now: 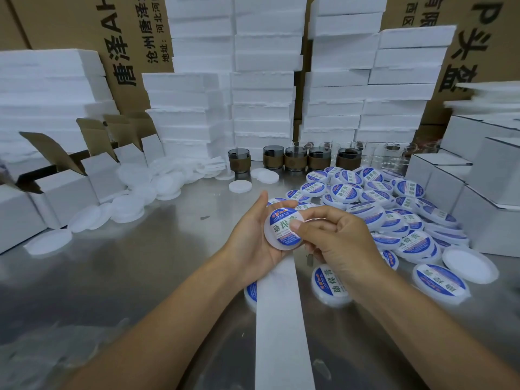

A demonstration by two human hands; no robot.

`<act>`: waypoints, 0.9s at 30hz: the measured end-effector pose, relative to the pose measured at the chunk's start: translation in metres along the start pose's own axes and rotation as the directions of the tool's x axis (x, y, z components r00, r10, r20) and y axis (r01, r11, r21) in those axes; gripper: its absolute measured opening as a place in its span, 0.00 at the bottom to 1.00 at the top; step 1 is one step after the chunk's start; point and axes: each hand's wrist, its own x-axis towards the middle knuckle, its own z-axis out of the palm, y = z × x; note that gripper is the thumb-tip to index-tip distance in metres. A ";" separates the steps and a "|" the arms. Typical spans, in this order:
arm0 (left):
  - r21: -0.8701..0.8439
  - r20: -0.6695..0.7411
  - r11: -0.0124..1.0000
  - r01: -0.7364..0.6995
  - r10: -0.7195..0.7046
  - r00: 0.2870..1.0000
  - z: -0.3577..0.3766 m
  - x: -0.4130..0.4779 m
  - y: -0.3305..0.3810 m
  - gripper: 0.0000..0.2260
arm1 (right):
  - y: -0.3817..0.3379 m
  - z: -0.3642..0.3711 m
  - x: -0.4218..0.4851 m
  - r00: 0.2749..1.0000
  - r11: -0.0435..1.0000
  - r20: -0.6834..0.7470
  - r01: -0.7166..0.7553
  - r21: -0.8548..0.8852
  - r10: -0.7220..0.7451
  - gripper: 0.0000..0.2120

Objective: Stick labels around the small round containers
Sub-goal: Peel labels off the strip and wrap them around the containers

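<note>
Plainly, the container (277, 241) is light, thin plastic: stiff at the rim, probably a little springy across the flat face, and smooth enough to slip. It sits cupped in the left hand (253, 235), whose fingers curl behind it. The right hand (343, 237) pinches it, thumb (298, 226) pressing on the blue-and-white label (281, 218) and forefinger hooked over the rim. I judge the rim the best hold, leaving the face free. Below the container runs a white backing strip (281, 319). Right of it lies a heap of labelled containers (394, 209), and left of it blank white ones (126, 204).
</note>
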 end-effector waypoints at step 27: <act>0.019 0.019 0.998 0.058 -0.058 0.998 0.011 -0.006 0.001 0.20 | -0.002 0.001 -0.002 0.995 0.999 -0.099 -0.018 -0.051 0.013 0.06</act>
